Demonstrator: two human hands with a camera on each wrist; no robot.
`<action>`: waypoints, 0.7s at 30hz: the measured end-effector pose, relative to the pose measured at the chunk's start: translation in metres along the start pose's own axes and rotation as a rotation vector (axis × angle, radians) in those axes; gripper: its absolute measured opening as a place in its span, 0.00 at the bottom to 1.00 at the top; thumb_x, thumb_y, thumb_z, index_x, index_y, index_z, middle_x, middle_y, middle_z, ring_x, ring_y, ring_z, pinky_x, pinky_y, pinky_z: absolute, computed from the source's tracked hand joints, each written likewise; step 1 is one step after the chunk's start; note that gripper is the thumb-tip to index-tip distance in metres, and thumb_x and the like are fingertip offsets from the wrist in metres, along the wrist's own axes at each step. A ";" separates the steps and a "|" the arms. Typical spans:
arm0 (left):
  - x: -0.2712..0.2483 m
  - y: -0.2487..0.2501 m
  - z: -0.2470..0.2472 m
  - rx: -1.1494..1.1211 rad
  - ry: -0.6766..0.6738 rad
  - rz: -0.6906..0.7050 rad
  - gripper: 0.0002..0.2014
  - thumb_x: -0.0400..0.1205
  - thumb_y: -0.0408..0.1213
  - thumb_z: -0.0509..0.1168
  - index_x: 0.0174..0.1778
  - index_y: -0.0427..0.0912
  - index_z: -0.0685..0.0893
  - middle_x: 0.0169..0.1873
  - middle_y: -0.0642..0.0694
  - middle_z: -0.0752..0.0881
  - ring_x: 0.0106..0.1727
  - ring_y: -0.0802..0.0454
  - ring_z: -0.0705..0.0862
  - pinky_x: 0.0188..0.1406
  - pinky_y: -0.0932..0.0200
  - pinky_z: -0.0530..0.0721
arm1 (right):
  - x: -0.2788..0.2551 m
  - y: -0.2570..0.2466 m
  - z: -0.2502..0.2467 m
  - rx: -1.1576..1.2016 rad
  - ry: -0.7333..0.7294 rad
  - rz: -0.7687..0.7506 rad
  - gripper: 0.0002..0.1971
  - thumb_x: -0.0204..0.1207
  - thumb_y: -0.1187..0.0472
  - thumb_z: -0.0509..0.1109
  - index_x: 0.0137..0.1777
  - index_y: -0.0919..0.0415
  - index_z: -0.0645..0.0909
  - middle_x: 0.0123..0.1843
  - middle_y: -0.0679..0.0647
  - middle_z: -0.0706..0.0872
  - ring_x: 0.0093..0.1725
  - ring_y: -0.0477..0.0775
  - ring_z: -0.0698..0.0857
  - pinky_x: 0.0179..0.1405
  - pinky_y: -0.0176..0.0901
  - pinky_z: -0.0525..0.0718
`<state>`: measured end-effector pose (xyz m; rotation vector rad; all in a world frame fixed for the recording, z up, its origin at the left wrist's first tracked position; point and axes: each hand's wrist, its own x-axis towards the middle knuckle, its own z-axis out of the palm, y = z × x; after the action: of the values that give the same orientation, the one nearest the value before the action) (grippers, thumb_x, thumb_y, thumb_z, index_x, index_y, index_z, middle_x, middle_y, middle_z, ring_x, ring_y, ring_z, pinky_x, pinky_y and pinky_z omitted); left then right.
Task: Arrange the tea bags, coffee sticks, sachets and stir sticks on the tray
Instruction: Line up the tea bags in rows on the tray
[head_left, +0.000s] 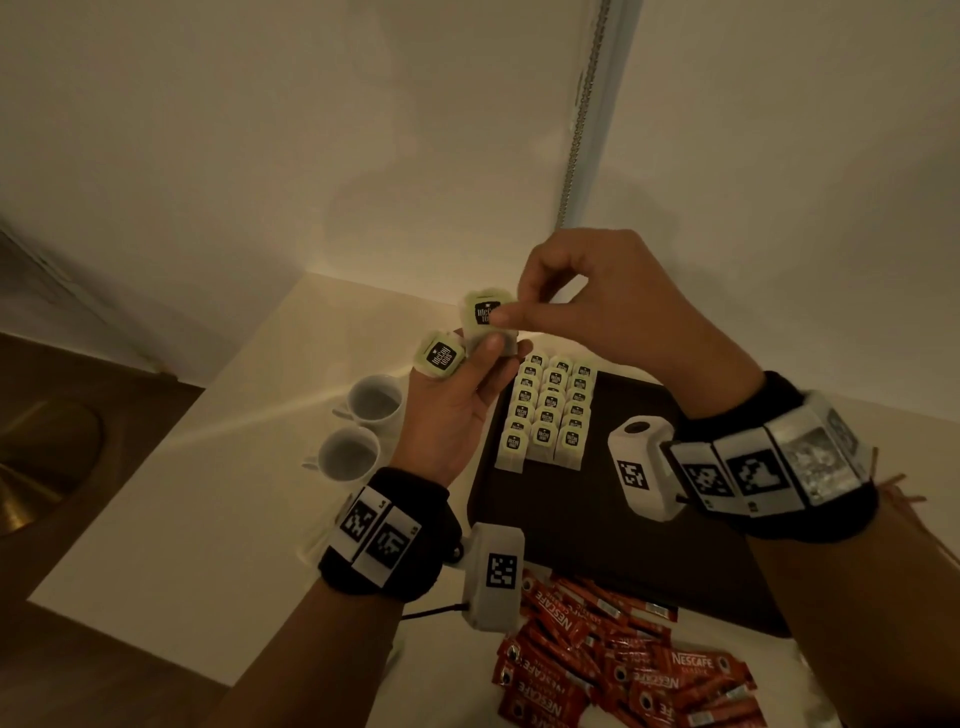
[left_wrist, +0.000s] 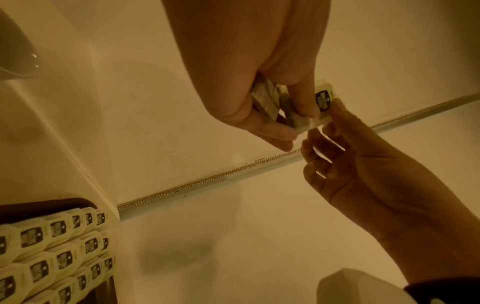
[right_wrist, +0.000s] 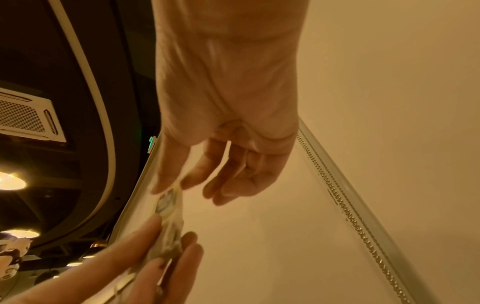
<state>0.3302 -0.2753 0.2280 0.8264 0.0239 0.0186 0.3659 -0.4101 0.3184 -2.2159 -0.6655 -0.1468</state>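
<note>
My left hand (head_left: 457, 384) holds a small stack of pale green tea bags (head_left: 440, 356) above the table, left of the dark tray (head_left: 597, 519). My right hand (head_left: 524, 312) pinches the top tea bag (head_left: 485, 312) of that stack between thumb and forefinger. The left wrist view shows the same pinch on the tea bag (left_wrist: 323, 100), and the right wrist view shows the bag (right_wrist: 168, 205) hanging between both hands. Three tidy columns of tea bags (head_left: 548, 410) stand on the tray's far left part. Red Nescafe coffee sticks (head_left: 613, 660) lie in a loose heap in front of the tray.
Two white cups (head_left: 358, 426) on saucers sit on the white table (head_left: 182, 493) left of the tray. A white wall rises just behind. The tray's right and near parts are bare. A wooden surface with a brass bowl (head_left: 41, 467) lies at far left.
</note>
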 end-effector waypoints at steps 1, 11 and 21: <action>0.000 0.000 0.000 0.018 0.001 0.006 0.08 0.71 0.33 0.67 0.41 0.46 0.91 0.38 0.47 0.91 0.42 0.53 0.90 0.39 0.67 0.86 | 0.000 0.000 0.000 0.015 0.004 0.008 0.12 0.64 0.48 0.79 0.43 0.53 0.86 0.40 0.43 0.86 0.38 0.40 0.85 0.42 0.31 0.83; 0.001 0.007 0.001 0.174 0.014 0.052 0.05 0.72 0.33 0.68 0.43 0.42 0.85 0.33 0.50 0.89 0.35 0.55 0.89 0.33 0.66 0.84 | 0.001 0.003 0.002 0.076 -0.058 0.082 0.08 0.69 0.51 0.77 0.42 0.53 0.85 0.38 0.44 0.87 0.38 0.44 0.87 0.39 0.37 0.86; 0.000 0.011 -0.001 0.327 -0.014 0.090 0.05 0.71 0.36 0.71 0.42 0.44 0.87 0.36 0.47 0.91 0.42 0.50 0.91 0.37 0.63 0.85 | 0.000 0.005 0.004 0.175 -0.085 0.121 0.11 0.69 0.53 0.77 0.49 0.54 0.84 0.43 0.48 0.87 0.40 0.48 0.88 0.36 0.34 0.86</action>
<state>0.3301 -0.2673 0.2352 1.1544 -0.0244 0.0962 0.3683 -0.4095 0.3125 -2.0958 -0.5660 0.0655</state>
